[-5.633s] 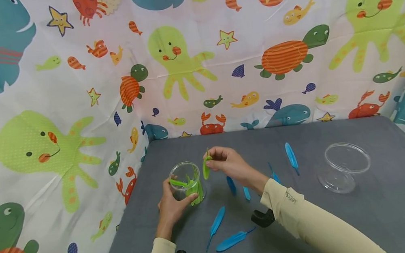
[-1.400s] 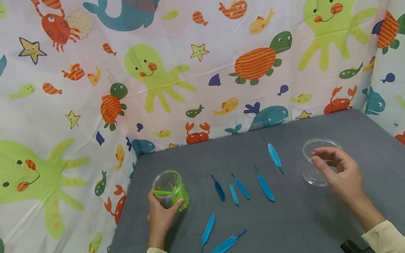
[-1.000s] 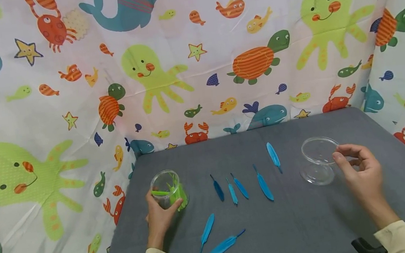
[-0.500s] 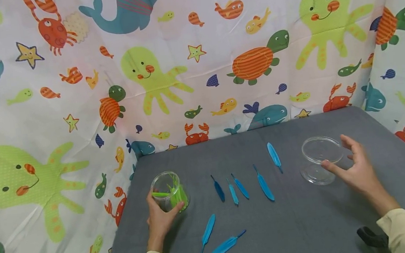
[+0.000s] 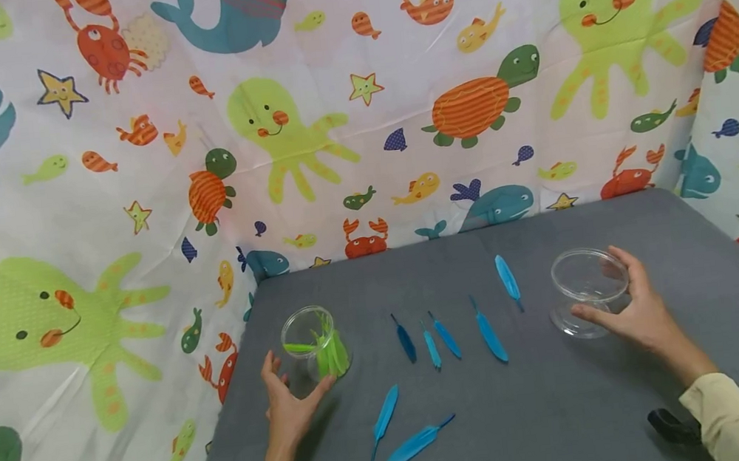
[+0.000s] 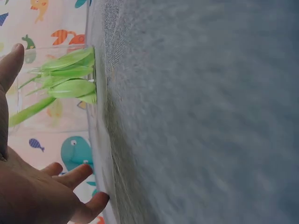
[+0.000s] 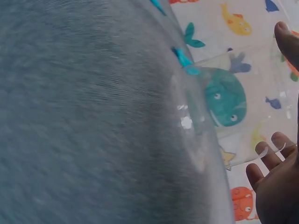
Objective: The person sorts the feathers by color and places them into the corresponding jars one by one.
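A clear jar holding several green feathers stands upright on the left of the table; one feather lies slanted near the rim. My left hand is beside it, fingers spread and apart, thumb by its front wall. In the left wrist view, the fingers are off the jar. On the right stands a second clear jar with nothing inside. My right hand spans its right side, index finger behind the rim and thumb in front. In the right wrist view, fingertips overlap its edge.
Several blue feathers lie scattered between the jars on the grey tabletop: a dark one, one at the back, and two near the front, including a wide one. A sea-animal cloth hangs behind and at both sides.
My right hand took its green feather away from the left jar, crossed to the right jar and spread around it. My left hand has just loosened from its jar.
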{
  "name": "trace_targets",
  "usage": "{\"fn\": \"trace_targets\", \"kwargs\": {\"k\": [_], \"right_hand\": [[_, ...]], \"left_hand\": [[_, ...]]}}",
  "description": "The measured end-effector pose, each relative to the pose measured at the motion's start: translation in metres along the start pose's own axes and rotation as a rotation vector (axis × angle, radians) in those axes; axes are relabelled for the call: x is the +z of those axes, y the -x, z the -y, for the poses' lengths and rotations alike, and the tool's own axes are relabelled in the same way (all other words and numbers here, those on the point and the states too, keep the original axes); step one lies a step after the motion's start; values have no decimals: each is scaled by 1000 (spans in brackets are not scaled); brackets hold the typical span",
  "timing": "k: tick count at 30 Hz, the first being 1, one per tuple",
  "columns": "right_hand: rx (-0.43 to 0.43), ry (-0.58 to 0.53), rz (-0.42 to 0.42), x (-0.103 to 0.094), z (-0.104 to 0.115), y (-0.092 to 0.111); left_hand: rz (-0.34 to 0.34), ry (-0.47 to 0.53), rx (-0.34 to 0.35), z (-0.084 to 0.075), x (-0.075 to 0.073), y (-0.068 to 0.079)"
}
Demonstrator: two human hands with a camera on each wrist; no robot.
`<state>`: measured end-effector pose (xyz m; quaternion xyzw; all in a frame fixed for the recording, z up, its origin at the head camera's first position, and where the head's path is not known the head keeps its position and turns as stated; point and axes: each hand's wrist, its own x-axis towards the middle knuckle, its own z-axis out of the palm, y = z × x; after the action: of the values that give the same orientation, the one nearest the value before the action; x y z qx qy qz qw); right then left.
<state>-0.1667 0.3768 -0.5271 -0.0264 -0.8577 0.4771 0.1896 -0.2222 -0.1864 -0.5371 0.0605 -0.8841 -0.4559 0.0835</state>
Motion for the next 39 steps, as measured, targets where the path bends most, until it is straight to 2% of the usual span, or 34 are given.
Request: {"fn": "trace_targets", "kwargs": {"k": [10,14,24,34,39], "right_hand": [[-27,-40,-22,9,1,3],[-33,-32,-47,14,2,0],[-95,-14,-98,25,1,-2],[-108,-45,-103,33,-4,-5],[-100,-52,-110,34,-5,-5]], "left_hand": [[51,-3,-7,3,-9,14],[67,-13,-2,4,-10,16],[160,-68,18,4,-11,18],[179,-92,48,4,-14,20],[182,-114,83,3,-13,20]]}}
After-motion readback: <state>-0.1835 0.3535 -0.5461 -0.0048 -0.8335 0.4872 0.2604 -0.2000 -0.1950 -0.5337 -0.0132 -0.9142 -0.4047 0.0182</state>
